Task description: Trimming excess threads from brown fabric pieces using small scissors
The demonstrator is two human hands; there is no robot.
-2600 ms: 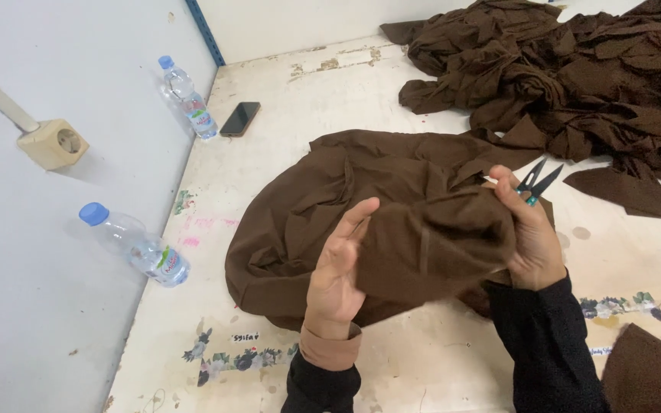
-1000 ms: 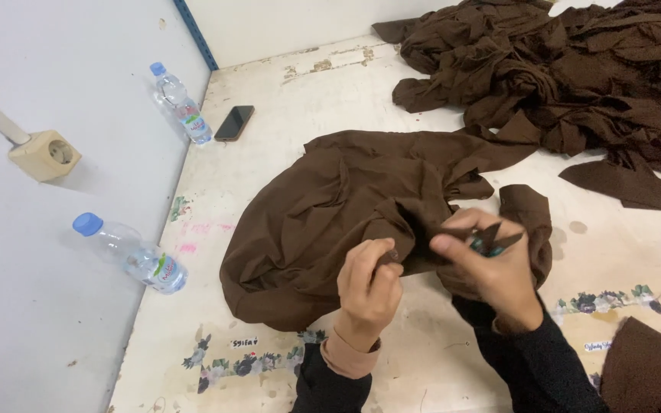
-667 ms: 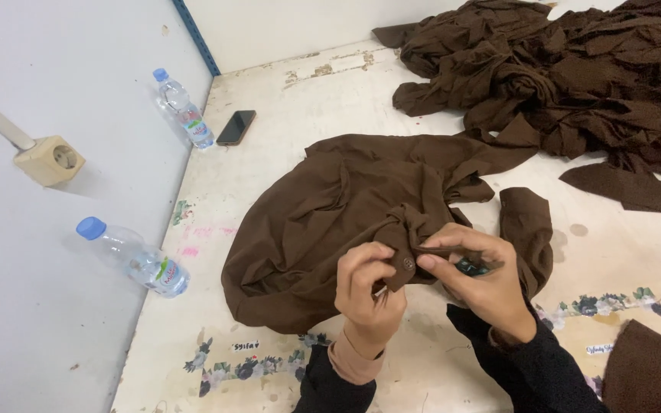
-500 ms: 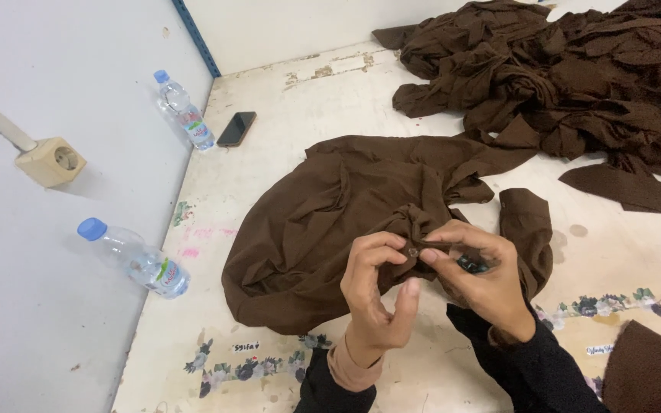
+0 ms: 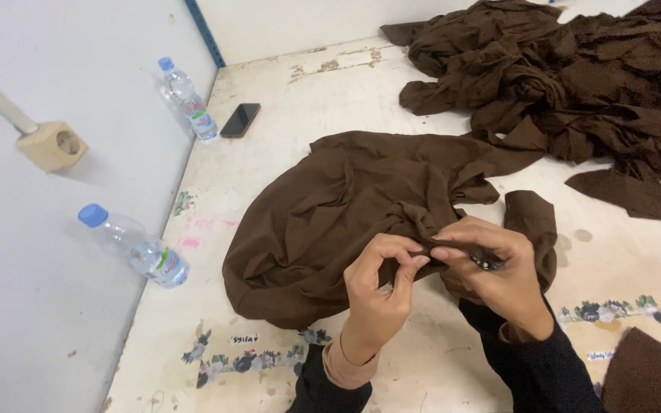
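One brown cloth [image 5: 361, 206] pinched between two hands, left hand [image 5: 376, 287], right hand [image 5: 499, 268].

Dark brown garment [image 5: 330, 206], blue-capped clear bottles [image 5: 135, 248], black phone [image 5: 240, 120], cream paint-flecked table [image 5: 269, 160].

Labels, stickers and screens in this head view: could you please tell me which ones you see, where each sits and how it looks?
Near bottle: clear plastic, blue cap, lying at the table's left edge; blue, green and red label band.
Far bottle: same kind, by the wall at upper left, similar label.
Phone: dark rectangle beside the far bottle, screen off.
Floral stickers: along the table's front edge.
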